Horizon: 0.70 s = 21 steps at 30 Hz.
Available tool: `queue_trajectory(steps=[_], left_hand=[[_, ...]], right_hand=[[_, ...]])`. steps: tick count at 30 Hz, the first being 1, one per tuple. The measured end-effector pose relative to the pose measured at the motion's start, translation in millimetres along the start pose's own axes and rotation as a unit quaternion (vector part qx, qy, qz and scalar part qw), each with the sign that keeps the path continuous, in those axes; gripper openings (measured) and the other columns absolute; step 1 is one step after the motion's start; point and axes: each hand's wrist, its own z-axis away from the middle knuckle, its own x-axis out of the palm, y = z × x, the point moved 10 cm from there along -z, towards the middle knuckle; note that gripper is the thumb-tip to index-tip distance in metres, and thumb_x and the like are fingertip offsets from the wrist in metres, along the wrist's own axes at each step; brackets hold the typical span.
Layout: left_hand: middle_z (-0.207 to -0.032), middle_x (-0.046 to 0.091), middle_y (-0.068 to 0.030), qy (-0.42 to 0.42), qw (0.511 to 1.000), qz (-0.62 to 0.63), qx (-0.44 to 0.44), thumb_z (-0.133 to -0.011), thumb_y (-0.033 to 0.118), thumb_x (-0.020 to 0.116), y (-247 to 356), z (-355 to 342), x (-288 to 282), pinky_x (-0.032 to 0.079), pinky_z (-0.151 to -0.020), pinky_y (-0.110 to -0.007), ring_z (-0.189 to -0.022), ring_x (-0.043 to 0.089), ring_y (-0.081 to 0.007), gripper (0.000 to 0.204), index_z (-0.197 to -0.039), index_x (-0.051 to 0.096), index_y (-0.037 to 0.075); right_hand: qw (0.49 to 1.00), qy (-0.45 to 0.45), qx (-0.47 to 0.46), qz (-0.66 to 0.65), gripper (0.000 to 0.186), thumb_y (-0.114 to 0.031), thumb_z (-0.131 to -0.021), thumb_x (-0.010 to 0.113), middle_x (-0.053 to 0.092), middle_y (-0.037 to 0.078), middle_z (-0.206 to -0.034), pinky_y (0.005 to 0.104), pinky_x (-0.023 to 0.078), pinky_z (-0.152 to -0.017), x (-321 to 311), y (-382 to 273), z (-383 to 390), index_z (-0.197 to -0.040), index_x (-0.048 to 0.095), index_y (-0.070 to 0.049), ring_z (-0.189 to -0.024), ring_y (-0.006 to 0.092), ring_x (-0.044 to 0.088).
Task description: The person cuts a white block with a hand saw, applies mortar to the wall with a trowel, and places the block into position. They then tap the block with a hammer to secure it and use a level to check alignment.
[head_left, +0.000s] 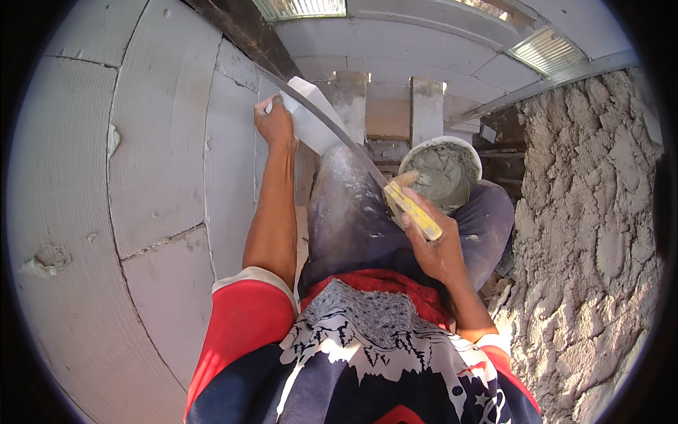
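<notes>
The right hand (436, 244) is wrapped around the yellow handle (414, 212) of a long, narrow blade (353, 145), which slants up leftward across a white block (312, 126). The left hand (277, 124) grips that block's left side, near the block wall (159, 141). Just beyond the right hand is a bucket (479, 168) of grey mortar (445, 169).
</notes>
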Motion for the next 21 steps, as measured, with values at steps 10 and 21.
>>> queue_trajectory(steps=[10, 21], left_hand=[[-0.110, 0.071, -0.0196, -0.038, 0.973, -0.168, 0.151, -0.095, 0.020, 0.069, 11, 29, 32, 0.049, -0.096, -0.041, -0.105, 0.065, -0.0298, 0.023, -0.103, 0.070, -0.001], [-0.108, 0.072, -0.0196, -0.035, 0.961, -0.172, 0.211, -0.096, 0.019, 0.069, 14, 40, 28, 0.049, -0.097, -0.041, -0.105, 0.066, -0.0309, 0.021, -0.101, 0.070, -0.002]], right_hand=[[1.000, -0.017, -0.026, 0.000, 0.048, -0.011, -0.099, 0.066, 0.070, 0.025, -0.125, 0.0360, 0.055, -0.093, 16, -28, -7, -0.145, 0.054, -0.003, -0.114, 0.0345, 0.073], [0.999, -0.004, -0.040, 0.016, 0.049, -0.006, -0.098, 0.066, 0.068, 0.024, -0.132, 0.0388, 0.055, -0.101, 22, -43, -25, -0.145, 0.055, -0.004, -0.123, 0.0368, 0.068]])
